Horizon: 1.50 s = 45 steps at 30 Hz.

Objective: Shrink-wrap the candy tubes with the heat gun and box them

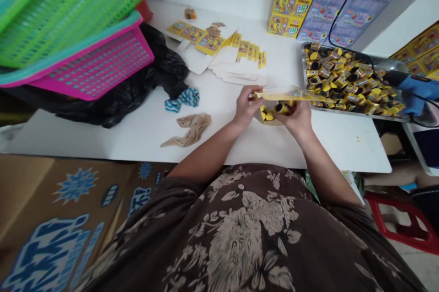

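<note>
A small yellow box [269,121] stands with its lid raised in front of my body, with yellow cylindrical pieces [266,113] inside. My left hand [247,105] is closed on the box's left side. At the opening on the right, my right hand [297,118] has its fingers wrapped round a small yellow piece with a dark end [282,108]. The raised lid [291,95] hides part of the fingers. To the right, a metal tray [343,110] is heaped with similar yellow pieces [356,83].
Flattened yellow-and-white cartons [236,65] lie behind the box. Stacked baskets [99,61] and black plastic [137,86] are at left. Boxes [286,1] line the back wall. A blue tool [416,90] rests on the tray's right end. A red stool [401,223] stands lower right.
</note>
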Each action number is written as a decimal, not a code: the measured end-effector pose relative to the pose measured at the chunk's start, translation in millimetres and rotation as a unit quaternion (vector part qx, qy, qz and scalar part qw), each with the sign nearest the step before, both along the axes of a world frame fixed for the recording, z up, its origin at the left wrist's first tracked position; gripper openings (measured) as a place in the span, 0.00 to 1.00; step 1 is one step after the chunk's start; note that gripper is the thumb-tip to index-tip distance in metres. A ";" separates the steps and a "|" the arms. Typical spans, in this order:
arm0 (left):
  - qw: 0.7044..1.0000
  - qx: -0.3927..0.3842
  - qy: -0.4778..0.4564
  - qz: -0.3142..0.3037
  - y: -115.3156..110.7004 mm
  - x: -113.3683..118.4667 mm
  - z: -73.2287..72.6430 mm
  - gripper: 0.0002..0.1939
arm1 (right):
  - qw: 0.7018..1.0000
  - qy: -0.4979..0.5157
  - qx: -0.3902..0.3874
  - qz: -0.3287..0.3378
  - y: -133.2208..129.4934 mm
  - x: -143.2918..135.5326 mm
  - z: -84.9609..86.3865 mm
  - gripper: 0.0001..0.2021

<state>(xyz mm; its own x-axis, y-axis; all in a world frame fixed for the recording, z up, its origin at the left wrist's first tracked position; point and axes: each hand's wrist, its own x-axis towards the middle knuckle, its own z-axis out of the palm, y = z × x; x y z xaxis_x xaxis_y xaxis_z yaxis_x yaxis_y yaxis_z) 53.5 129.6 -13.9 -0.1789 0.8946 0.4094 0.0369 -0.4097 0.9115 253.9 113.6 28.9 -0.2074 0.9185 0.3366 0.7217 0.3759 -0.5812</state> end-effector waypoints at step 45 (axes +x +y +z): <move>1.000 -0.020 0.005 -0.001 -0.5 2.8 5.7 0.26 | 0.902 -0.377 0.041 0.204 66.3 -2.3 24.1 0.17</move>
<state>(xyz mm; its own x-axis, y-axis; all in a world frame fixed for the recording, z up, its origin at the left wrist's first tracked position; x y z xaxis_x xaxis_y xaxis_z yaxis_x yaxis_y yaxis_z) 56.4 129.1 -8.2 -0.1730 0.9109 0.3745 0.0442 -0.3727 0.9269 251.6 179.9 53.0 -0.7217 0.6919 0.0219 0.6917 0.7197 0.0598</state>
